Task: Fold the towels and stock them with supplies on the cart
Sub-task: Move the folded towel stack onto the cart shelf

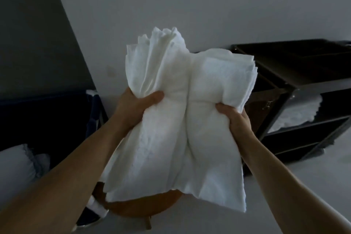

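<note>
A thick stack of folded white towels (pixel 178 119) is lifted in the air in front of me, bent in the middle along a deep crease. My left hand (pixel 136 104) grips its left side, thumb on top. My right hand (pixel 233 118) grips its right side, fingers curled over the edge. To the right stands the dark cart (pixel 296 89) with open shelves; white towels (pixel 296 114) lie on one shelf. The cart's top tray is dark and its contents cannot be made out.
A round wooden stool (pixel 140 207) stands below the towels. A dark bed frame (pixel 47 112) and a pale pillow (pixel 15 167) are at the left. A foot in a dark shoe and white sock (pixel 91 213) shows at the bottom. Pale wall behind.
</note>
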`<state>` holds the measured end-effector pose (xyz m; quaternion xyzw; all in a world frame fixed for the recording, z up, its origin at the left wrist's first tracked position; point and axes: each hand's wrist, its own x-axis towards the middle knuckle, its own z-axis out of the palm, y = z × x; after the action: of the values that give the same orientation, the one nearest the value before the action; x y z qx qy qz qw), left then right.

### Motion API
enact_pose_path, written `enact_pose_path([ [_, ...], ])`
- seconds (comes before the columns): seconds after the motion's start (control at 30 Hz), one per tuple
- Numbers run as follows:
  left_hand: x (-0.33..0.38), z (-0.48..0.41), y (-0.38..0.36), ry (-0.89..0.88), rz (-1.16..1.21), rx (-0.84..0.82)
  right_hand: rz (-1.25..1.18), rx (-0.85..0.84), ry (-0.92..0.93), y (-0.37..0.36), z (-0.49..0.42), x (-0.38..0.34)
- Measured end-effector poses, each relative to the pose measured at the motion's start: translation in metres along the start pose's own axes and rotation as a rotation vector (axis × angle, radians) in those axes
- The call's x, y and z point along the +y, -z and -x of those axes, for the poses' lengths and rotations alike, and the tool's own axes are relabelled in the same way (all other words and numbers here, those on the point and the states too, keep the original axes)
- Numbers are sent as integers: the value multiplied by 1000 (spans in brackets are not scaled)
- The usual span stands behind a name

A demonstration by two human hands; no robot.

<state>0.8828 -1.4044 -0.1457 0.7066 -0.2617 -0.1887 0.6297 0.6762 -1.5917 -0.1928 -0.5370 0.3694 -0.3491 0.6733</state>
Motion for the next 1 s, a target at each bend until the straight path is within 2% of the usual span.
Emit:
enact_pose_path([
  [0.23,52,28,-126,-114,-29,-116,-78,205,112,132,31,-49],
  [0.4,74,53,-260,-143,30,-256,-89,333,173,259,37,-75],
  [0.6,85,90,-419,-88,99,-439,-53,478,201,410,47,-103],
  [0.83,73,102,-556,-39,123,-490,18,574,174,533,19,-108],
  [1.0,51,79,-640,-86,135,-489,52,616,170,598,-39,-101],
])
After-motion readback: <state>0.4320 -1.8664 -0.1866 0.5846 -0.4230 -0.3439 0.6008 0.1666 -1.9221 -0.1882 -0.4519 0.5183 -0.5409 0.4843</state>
